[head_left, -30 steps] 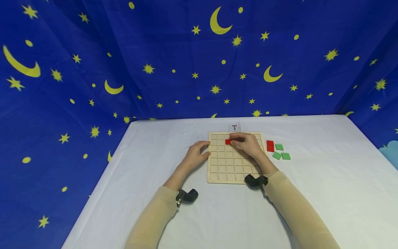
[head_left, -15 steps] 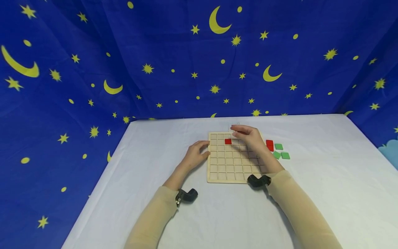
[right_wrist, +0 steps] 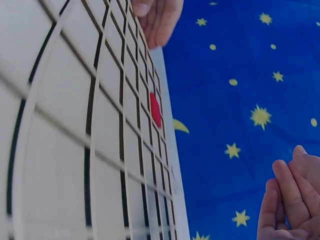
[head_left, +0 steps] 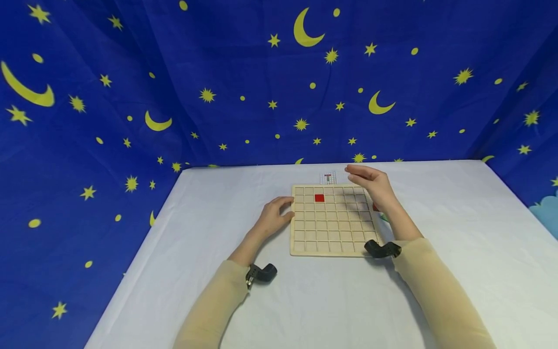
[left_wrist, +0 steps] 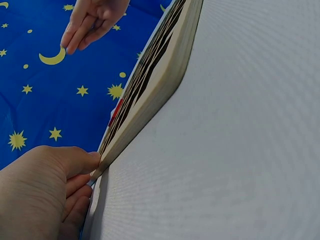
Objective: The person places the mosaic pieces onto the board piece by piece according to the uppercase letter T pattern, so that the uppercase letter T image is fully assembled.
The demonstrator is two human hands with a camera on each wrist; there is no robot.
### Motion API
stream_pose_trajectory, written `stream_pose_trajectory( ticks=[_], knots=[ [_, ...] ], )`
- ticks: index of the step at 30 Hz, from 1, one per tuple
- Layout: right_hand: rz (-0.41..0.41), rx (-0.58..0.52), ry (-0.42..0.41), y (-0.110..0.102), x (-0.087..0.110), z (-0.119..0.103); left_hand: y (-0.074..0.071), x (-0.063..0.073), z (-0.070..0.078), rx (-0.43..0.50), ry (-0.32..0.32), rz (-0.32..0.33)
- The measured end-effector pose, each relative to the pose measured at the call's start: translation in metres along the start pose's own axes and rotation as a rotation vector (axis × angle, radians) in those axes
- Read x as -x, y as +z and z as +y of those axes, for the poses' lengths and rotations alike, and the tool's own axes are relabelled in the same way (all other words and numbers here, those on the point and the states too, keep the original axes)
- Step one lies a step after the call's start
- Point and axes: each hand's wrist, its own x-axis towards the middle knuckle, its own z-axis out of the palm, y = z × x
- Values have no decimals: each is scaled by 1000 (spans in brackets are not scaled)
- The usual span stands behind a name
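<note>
Released red tile (head_left: 319, 198) on board (head_left: 333, 226), second row from far edge; likely placed. Moved right hand (head_left: 378, 186) away rightward, with relaxed fingers gripping nothing. Resting left hand (head_left: 272, 216) against board's left edge, with fingers spread.

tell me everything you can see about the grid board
The grid board is a pale, flat panel that looks like wood, with rounded corners, a border and thin raised strips dividing it into squarish cells. It lies flat on a white cloth. A red tile, the only one visible on it, sits in the second row from the far edge, third column from the left. The left hand touches its left edge; the right hand hangs clear.
</note>
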Motion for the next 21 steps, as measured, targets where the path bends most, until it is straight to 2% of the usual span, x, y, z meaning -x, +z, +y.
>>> stream_pose_trajectory(
  ticks=[5,13,16,21],
  knots=[
    [44,-25,8,-16,4,1,-1,-1,-1,-8,4,4],
    [94,-5,26,-43,12,12,-1,0,-1,-2,-10,0],
    [121,38,27,-51,16,17,0,0,-1,-2,-13,-1],
    [167,153,86,-63,22,24,1,0,0,-1,-13,0]
  ],
)
